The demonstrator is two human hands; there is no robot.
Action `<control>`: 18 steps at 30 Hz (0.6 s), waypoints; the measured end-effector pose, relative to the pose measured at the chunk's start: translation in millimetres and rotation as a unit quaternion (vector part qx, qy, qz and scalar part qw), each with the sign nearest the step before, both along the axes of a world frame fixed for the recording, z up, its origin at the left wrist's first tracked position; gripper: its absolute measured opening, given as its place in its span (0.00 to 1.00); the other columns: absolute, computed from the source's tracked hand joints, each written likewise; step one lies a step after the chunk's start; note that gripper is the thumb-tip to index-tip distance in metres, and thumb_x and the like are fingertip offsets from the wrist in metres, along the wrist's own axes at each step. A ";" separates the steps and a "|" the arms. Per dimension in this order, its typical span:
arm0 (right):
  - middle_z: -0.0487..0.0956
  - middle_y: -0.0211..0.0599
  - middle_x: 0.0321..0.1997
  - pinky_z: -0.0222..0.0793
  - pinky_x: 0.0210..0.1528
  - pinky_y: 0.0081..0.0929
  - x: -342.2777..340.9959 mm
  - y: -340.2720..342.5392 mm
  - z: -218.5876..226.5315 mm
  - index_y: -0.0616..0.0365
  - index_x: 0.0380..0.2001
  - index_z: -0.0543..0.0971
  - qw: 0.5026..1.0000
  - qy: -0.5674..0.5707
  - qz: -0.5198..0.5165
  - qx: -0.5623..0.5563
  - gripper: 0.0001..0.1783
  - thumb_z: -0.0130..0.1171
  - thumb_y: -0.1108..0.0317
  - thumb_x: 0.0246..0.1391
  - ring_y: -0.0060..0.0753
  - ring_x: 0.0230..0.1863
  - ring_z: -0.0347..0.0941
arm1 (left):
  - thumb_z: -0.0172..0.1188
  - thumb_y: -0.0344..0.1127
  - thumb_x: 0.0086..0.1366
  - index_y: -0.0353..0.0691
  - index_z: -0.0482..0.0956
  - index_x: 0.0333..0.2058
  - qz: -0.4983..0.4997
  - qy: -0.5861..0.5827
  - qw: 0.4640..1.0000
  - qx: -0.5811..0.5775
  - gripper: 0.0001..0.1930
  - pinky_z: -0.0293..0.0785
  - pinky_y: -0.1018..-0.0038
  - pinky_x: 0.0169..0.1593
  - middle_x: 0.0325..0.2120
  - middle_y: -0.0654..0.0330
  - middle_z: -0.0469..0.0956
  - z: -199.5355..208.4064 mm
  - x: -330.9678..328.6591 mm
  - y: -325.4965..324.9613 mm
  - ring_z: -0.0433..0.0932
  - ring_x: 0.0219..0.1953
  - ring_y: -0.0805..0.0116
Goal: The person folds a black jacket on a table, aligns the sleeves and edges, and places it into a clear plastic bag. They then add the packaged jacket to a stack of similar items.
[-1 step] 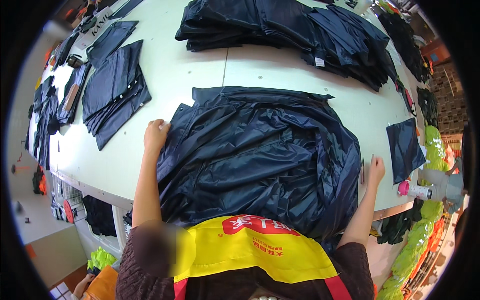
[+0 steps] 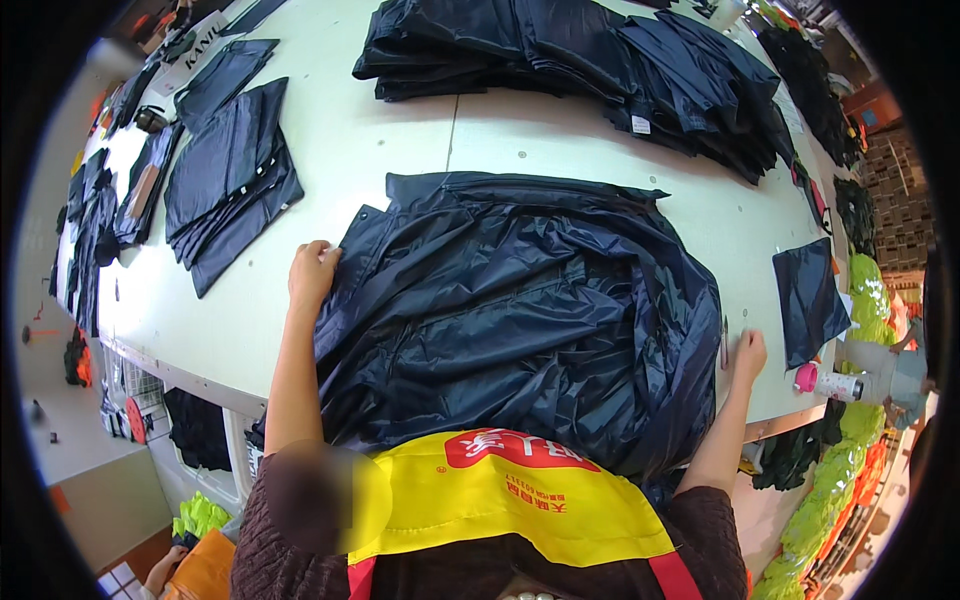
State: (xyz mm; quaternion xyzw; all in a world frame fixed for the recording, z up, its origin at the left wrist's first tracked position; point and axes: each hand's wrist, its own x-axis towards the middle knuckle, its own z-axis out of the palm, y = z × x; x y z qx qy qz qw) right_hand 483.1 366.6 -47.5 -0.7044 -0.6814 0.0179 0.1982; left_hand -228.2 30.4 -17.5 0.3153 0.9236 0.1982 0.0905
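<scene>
1. Dark garment (image 2: pixel 500 310) lies spread at the table's (image 2: pixel 370 135) near side, probably for easy reach.
2. Left hand (image 2: pixel 313 268) pinches its left edge, seemingly to steady it.
3. Right hand (image 2: pixel 750 352), well apart, curls beside a thin tool (image 2: pixel 725 345); whether it grips anything, I cannot tell.
4. Dark stack (image 2: pixel 560 55) sits beyond, likely leaving room.

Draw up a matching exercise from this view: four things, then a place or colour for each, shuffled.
Column one
1. Left hand
2. Right hand
3. Apron
4. Bottle

Column two
A. Mostly yellow
B. At the left edge of the dark garment
C. Partly pink, near the right edge of the table
D. Beside the slim tool

Pairs: 1-B, 2-D, 3-A, 4-C
</scene>
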 end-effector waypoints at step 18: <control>0.76 0.48 0.39 0.68 0.40 0.34 45.3 -19.0 -70.9 0.68 0.44 0.72 0.990 -0.046 0.099 0.090 0.27 0.60 0.54 0.50 0.43 0.36 0.73 | 0.62 0.39 0.53 0.38 0.76 0.33 0.077 0.001 0.990 0.119 0.12 0.71 0.65 0.41 0.31 0.50 0.77 -0.6 44.6 -56.6 0.77 0.37 0.54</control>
